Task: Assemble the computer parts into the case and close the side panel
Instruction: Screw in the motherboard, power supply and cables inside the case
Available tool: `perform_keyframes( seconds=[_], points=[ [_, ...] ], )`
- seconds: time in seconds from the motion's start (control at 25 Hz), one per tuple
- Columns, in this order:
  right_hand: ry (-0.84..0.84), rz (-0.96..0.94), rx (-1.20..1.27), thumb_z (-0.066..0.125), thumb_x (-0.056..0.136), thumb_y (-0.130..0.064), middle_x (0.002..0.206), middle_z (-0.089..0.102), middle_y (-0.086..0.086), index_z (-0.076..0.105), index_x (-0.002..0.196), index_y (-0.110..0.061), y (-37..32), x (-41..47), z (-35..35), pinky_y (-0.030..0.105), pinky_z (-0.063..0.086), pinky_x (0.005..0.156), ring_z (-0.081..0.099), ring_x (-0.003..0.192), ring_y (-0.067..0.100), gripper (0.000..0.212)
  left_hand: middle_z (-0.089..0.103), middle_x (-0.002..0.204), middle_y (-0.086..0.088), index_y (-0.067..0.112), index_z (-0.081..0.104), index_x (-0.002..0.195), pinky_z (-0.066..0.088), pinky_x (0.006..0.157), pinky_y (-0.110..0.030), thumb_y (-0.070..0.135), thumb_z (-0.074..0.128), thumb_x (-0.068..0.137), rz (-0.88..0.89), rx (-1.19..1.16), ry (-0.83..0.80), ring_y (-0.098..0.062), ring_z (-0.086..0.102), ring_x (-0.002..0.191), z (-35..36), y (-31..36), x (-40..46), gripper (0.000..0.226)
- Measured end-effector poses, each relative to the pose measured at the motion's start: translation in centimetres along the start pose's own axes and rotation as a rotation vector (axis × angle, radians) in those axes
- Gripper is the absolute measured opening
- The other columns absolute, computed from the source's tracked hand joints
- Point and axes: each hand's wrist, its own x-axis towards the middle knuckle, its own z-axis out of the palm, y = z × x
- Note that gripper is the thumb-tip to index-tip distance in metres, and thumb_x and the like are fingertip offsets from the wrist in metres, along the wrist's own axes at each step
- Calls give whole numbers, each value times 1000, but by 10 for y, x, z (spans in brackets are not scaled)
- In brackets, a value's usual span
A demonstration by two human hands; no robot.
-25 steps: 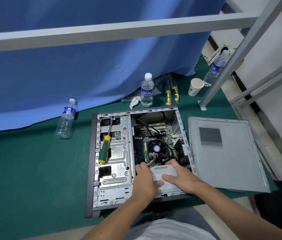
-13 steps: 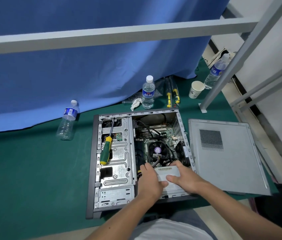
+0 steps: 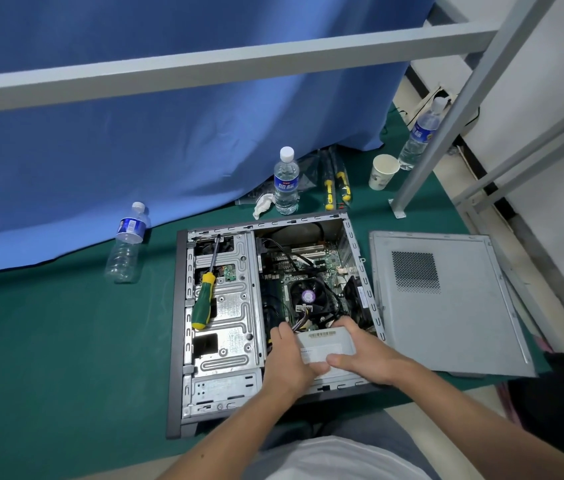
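Observation:
An open grey computer case (image 3: 183, 341) lies on its side on a green mat. In its near right corner sits a grey power supply (image 3: 329, 344) with a barcode label. My left hand (image 3: 289, 358) grips its left side and my right hand (image 3: 363, 355) grips its right side, thumbs on top. Beyond it, the motherboard with a black CPU fan (image 3: 308, 296) is visible. A green and yellow screwdriver (image 3: 204, 299) rests on the drive cage (image 3: 232, 306). The detached side panel (image 3: 446, 306) lies flat to the right of the case.
Water bottles stand behind the case (image 3: 286, 181), left of it (image 3: 127, 242) and at the far right (image 3: 419, 136). A paper cup (image 3: 382, 172), yellow-handled tools (image 3: 336, 188) and a crumpled tissue (image 3: 262, 204) lie at the back. A grey metal frame (image 3: 446, 109) stands at right.
The camera has shifted slightly. Both hands stay on the power supply, which sits in much the same place in the case corner.

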Motion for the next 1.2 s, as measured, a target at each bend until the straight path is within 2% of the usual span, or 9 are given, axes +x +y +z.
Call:
perform_keyframes(
  seconds=[0.16, 0.36, 0.48, 0.68, 0.92, 1.0, 1.08, 1.12, 1.2],
  points=[
    [9, -22, -18, 71, 88, -34, 107, 61, -7, 36, 126, -30, 1, -1, 5, 25, 53, 74, 63, 90, 9, 52, 36, 104, 4, 20, 32, 102, 45, 70, -21, 29, 85, 74, 15, -56, 31, -9, 47, 89, 3, -2, -4, 61],
    [21, -17, -48, 71, 87, -35, 112, 59, -1, 37, 125, -29, 0, -4, 7, 32, 55, 81, 63, 94, 14, 51, 36, 104, 1, 19, 31, 101, 51, 81, -34, 27, 83, 76, -7, -25, 25, -16, 49, 93, 3, -3, -4, 59],
    [27, -4, -62, 71, 87, -36, 113, 58, 0, 36, 125, -28, -1, -6, 9, 33, 54, 81, 62, 93, 15, 52, 35, 104, 2, 18, 31, 101, 49, 79, -33, 29, 82, 77, -15, 1, 17, -16, 49, 91, 5, -5, -5, 58],
    [-27, 14, -172, 68, 87, -43, 112, 57, -7, 36, 126, -29, -5, -2, 2, 29, 48, 81, 58, 92, 7, 52, 34, 104, 2, 19, 30, 101, 40, 73, -27, 34, 81, 78, -39, 48, -1, -14, 47, 87, 3, -5, -2, 58],
    [-53, 66, -207, 63, 92, -42, 115, 57, -4, 37, 134, -22, -9, 2, -2, 30, 42, 79, 57, 99, 14, 53, 36, 106, 0, 18, 31, 103, 43, 78, -32, 37, 81, 77, -60, 86, -37, -19, 49, 91, -1, -5, 5, 60],
    [-56, 66, -230, 61, 93, -42, 123, 58, 0, 38, 135, -19, -12, -2, 1, 31, 45, 85, 57, 103, 16, 53, 38, 107, 0, 18, 32, 105, 45, 80, -33, 38, 83, 75, -72, 62, -28, -19, 49, 93, 0, -9, 3, 62],
    [109, 11, -297, 58, 95, -41, 128, 59, 5, 42, 136, -18, -16, -10, -1, 34, 49, 93, 59, 107, 17, 50, 40, 108, 2, 19, 33, 106, 45, 85, -32, 40, 86, 71, -88, 25, -34, -18, 49, 100, -2, -10, 3, 67],
    [251, -23, -292, 56, 97, -39, 127, 60, 5, 46, 135, -17, -17, -13, -7, 32, 51, 92, 61, 104, 15, 45, 41, 110, 1, 19, 33, 108, 45, 89, -33, 42, 88, 68, -102, -4, -45, -19, 49, 105, -3, -9, 5, 71],
    [506, -65, -173, 52, 99, -34, 114, 64, 1, 51, 128, -17, -20, -18, -24, 24, 50, 81, 61, 90, 8, 33, 41, 124, -5, 15, 35, 115, 43, 101, -37, 45, 90, 63, -135, -65, -69, -22, 46, 116, -2, -8, 8, 82]
  ],
)
